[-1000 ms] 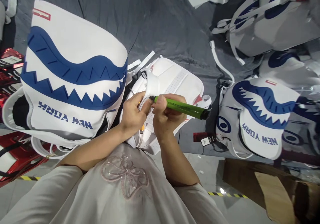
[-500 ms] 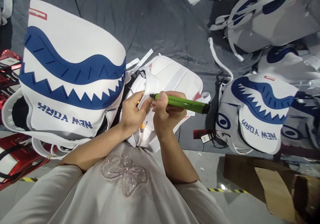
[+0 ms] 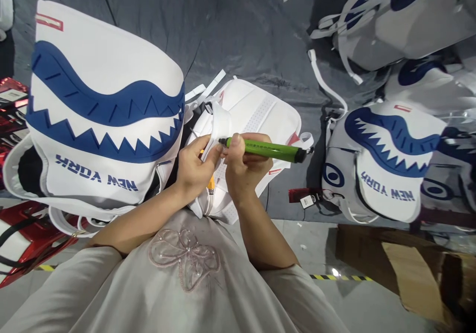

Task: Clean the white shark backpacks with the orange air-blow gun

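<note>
A white backpack [image 3: 238, 110] lies on the dark cloth in front of me, its back panel and straps upward. My left hand [image 3: 196, 167] pinches a white strap or edge [image 3: 220, 124] of it between thumb and fingers. In my right hand [image 3: 243, 164] is a green marker pen [image 3: 269, 149], its dark tip pointing left and at or very close to the pinched white fabric. An orange piece with a metal end [image 3: 210, 184] shows just below my left hand. Whether the tip leaves a mark, I cannot see.
A large white backpack with a blue toothed mouth [image 3: 107, 95] stands at left. More such backpacks [image 3: 394, 144] lie at right, with a red tag [image 3: 299, 195]. Red bags [image 3: 26, 234] sit at far left. Cardboard [image 3: 412, 273] rests on the floor at lower right.
Both hands and the marker have shifted very slightly left, as has the view at left. The marker's tip stays at the pinched fabric, and both grips are unchanged.
</note>
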A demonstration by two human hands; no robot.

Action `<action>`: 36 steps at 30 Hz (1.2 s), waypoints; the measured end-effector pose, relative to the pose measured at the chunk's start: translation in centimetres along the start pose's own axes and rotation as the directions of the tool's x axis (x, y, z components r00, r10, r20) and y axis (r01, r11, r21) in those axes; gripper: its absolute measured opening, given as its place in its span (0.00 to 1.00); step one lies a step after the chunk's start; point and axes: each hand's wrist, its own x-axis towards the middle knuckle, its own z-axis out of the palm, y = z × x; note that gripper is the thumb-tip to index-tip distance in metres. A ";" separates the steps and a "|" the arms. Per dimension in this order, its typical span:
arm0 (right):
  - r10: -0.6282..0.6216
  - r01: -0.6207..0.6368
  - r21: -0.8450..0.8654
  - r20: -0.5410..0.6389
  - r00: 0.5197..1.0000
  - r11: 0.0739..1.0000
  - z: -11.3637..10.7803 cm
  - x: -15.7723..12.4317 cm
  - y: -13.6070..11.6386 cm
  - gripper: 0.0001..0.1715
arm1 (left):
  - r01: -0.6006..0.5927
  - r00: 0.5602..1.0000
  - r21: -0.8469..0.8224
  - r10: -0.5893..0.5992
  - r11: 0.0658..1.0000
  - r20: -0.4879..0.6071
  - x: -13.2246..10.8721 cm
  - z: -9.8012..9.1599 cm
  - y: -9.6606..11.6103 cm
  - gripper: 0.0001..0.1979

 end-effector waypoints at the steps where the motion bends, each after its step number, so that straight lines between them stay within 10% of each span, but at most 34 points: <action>1: 0.003 -0.003 0.002 -0.007 1.000 1.000 0.0 0.0 0.0 0.13 | 0.001 1.000 0.002 -0.001 1.000 0.000 0.0 0.0 0.0 0.12; 36: 0.051 -0.049 0.085 -0.030 0.998 0.995 0.4 -0.5 0.3 0.16 | 0.026 0.999 -0.011 -0.027 1.000 -0.040 0.1 0.0 -0.5 0.11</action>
